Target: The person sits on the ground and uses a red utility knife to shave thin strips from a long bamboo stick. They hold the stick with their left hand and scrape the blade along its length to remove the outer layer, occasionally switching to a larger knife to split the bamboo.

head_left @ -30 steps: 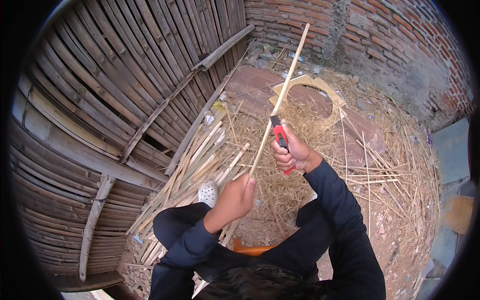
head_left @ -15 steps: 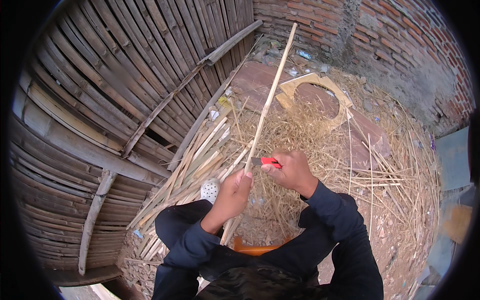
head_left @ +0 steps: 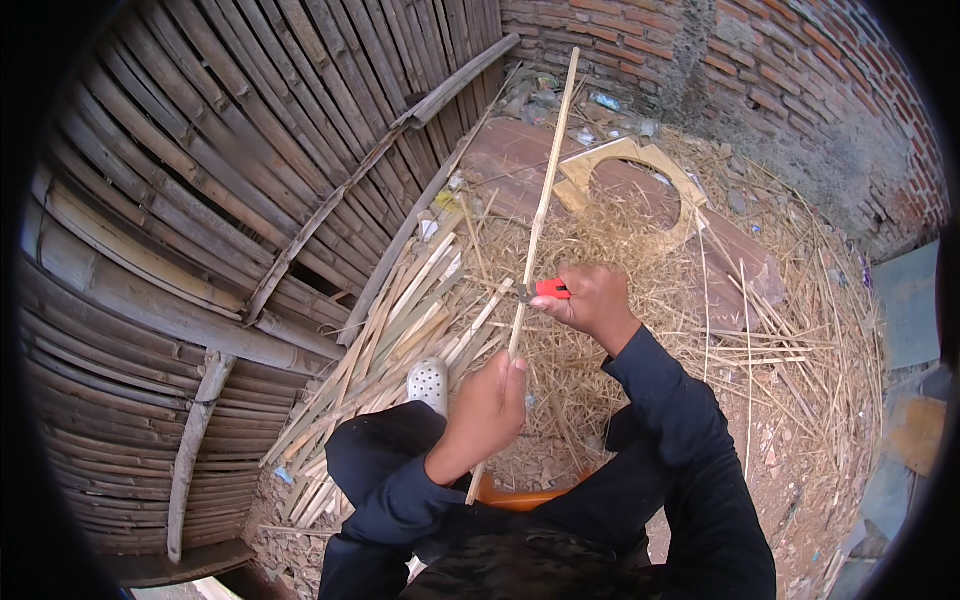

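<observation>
Gripping the long thin pale bamboo strip [head_left: 541,205] in a closed fist near its lower end, the left hand [head_left: 492,405] sits below the right hand [head_left: 592,300], which pinches a red-handled knife [head_left: 545,290] against that strip.

Bare dirt ground [head_left: 800,470] carries it all. On it: thick litter of dry shavings & thin slivers [head_left: 640,250], esp. centre & right. Pile of split bamboo strips [head_left: 400,330] lies to the left, next to a bamboo wall. Brown board [head_left: 520,165] at the back w/ a pale wooden cutout frame [head_left: 650,160] on top. Bits of rubbish near a brick wall.
</observation>
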`<act>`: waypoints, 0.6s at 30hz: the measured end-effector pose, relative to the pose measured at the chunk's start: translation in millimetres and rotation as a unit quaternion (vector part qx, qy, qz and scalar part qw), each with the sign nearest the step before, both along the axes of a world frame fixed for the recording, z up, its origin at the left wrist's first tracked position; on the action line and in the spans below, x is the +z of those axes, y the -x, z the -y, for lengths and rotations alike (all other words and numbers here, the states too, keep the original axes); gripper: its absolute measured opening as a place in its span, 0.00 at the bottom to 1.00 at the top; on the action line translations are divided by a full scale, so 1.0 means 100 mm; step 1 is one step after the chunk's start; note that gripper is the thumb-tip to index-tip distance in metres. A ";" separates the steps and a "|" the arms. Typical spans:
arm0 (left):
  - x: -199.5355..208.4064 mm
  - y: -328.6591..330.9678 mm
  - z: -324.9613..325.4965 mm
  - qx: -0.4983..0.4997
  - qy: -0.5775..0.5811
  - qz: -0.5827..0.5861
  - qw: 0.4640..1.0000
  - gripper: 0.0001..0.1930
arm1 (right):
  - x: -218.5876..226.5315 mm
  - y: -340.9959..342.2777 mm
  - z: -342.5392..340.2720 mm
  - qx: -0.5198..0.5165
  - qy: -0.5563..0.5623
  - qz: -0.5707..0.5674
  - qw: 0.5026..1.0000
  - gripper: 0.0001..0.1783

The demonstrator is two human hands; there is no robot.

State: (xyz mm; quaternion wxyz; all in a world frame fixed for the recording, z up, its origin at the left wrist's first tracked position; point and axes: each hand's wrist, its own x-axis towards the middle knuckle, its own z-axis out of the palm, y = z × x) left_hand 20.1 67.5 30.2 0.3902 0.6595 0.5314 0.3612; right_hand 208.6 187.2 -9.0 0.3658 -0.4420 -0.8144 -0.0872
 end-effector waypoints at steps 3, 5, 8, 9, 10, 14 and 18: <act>-0.05 -0.03 0.01 -0.005 -0.008 -0.013 1.000 0.14 | -0.02 -0.05 -0.15 -0.007 -0.003 0.017 1.000 0.34; -0.07 -0.07 0.01 -0.003 -0.028 -0.016 0.999 0.13 | -0.12 -0.13 -0.28 -0.024 -0.007 0.040 0.999 0.34; -0.10 -0.17 0.02 0.000 -0.041 -0.042 0.998 0.13 | -0.19 -0.24 -0.47 -0.028 -0.013 0.031 0.999 0.34; -0.10 -0.19 0.01 0.001 -0.041 -0.041 0.998 0.13 | -0.20 -0.27 -0.51 -0.026 -0.015 0.020 0.999 0.34; -0.11 -0.22 0.00 0.002 -0.041 -0.039 0.998 0.12 | -0.19 -0.26 -0.51 -0.034 -0.007 0.020 0.999 0.34; -0.10 -0.24 -0.01 0.018 -0.023 -0.012 1.000 0.12 | -0.21 -0.19 -0.44 -0.046 0.036 -0.031 0.998 0.36; -0.19 -0.21 -0.11 0.021 -0.012 0.067 0.997 0.13 | -0.18 -0.04 -0.22 0.126 0.455 -0.307 0.826 0.39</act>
